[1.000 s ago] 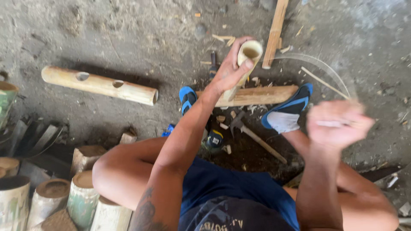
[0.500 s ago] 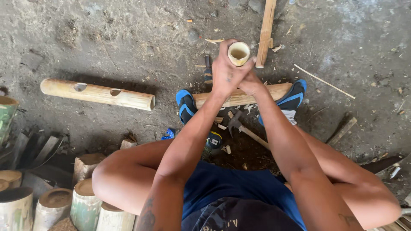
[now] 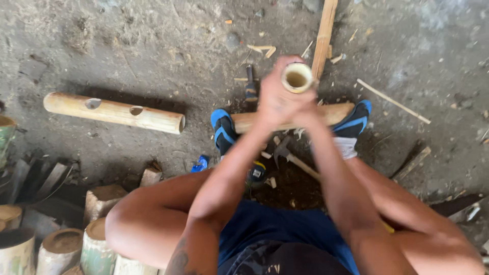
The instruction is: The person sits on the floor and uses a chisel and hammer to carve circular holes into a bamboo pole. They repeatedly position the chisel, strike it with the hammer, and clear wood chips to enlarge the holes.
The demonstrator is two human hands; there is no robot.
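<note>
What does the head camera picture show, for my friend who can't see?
Two hands, left hand and right hand, hold up a short hollow bamboo tube. On the dirt ground lie a bamboo pole with two holes and a hammer.

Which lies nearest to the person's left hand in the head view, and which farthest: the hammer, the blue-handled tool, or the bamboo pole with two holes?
From the left hand:
1. Hammer, just below, between the feet.
2. Blue-handled tool, lower left, by the knee.
3. Bamboo pole with two holes, far left on the ground.
</note>
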